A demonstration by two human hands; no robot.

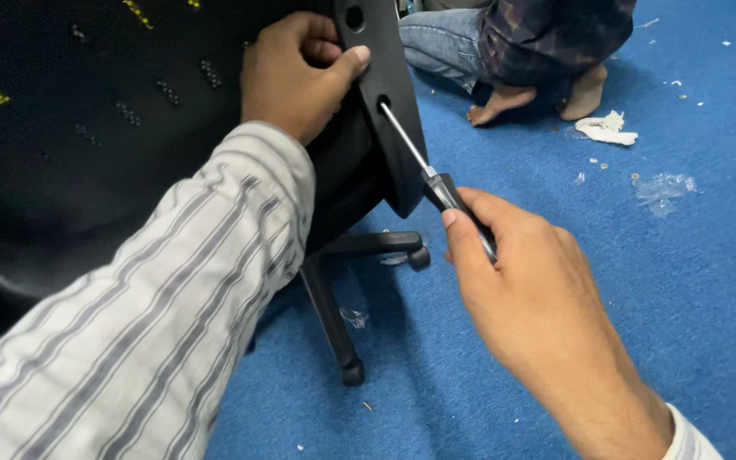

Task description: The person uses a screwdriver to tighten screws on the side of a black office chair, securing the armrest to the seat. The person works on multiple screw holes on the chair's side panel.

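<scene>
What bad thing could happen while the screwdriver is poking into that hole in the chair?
The screwdriver goes into the hole in the black chair at a slant, so its tip might slip out. The left hand grips the chair edge right beside that hole, so a slip could jab the thumb. The right hand holds only the handle, and the chair stands on wheels, so it may roll away.

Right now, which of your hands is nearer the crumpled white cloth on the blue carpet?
Right. The right hand grips the screwdriver on the side where the crumpled white cloth lies; the left hand clasps the black chair back, farther away.
</scene>
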